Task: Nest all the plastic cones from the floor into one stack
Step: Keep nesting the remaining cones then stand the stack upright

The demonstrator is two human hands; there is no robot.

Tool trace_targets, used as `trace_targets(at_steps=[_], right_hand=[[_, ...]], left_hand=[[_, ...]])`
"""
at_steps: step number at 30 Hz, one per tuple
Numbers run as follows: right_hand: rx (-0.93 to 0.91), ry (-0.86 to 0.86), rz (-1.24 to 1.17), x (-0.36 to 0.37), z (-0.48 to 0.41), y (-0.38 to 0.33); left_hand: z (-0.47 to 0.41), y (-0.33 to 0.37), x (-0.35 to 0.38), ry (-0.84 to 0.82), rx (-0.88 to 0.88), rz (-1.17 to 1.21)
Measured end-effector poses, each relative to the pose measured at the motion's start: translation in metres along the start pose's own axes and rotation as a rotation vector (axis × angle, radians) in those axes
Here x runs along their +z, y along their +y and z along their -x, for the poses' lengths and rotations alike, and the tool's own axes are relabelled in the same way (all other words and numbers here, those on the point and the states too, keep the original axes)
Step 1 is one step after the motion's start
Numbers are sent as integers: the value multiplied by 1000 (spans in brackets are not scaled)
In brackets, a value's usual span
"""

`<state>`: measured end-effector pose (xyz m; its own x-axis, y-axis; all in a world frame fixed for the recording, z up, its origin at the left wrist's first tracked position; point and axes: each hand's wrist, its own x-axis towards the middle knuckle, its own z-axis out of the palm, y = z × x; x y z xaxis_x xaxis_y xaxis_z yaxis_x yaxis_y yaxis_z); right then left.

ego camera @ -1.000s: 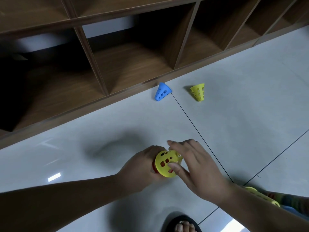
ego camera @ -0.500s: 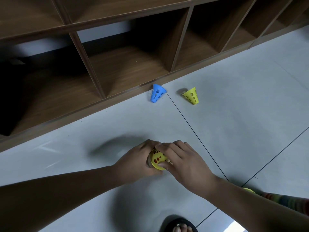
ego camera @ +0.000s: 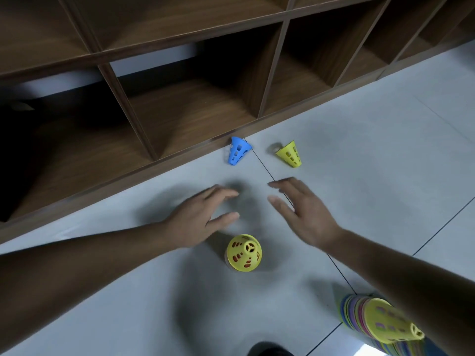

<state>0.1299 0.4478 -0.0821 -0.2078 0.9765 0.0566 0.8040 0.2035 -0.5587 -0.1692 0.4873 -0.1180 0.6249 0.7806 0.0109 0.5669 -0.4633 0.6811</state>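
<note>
A small stack with a yellow perforated cone over a red one [ego camera: 244,252] stands upright on the grey floor between my arms. A blue cone [ego camera: 238,151] lies on its side against the shelf's base. To its right a yellow cone [ego camera: 290,153] lies tipped over. A tall multicoloured stack of cones with a yellow one on top [ego camera: 380,322] lies at the bottom right, partly hidden by my right forearm. My left hand [ego camera: 203,218] and my right hand [ego camera: 299,209] hover beyond the small stack, fingers straight, holding nothing.
A dark wooden cubby shelf [ego camera: 195,119] runs along the far side, its base edge meeting the floor. Dark tile seams [ego camera: 341,273] cross the floor. A black sandal toe [ego camera: 270,352] shows at the bottom edge.
Both hands have let go of the yellow-on-red stack, which now stands on the floor. The hands have moved forward toward the blue and yellow cones.
</note>
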Motion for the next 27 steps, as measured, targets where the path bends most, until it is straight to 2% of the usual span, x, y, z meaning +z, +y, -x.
trace_targets(at_steps=[4,9,17,20,24,27], right_hand=[[42,95,196,-1,-39,42],[143,27,317,1,-73,75],[223,-254,425,-14,-115,99],[223,-267,431,-19,-121,97],[182,-223,452,-14,-119,94],[146,-223,562,-6,-107,99]], left_hand=[[-47,-8,-2,100,-34,-124],[-105,-9,-8,91,-38,-256],[-172,-5,-26,-153,-137,-401],[-175,-17,-26,-232,-193,-386],[-162,-35,-23,-105,-220,-372],[-149,-40,-21,-40,-215,-412]])
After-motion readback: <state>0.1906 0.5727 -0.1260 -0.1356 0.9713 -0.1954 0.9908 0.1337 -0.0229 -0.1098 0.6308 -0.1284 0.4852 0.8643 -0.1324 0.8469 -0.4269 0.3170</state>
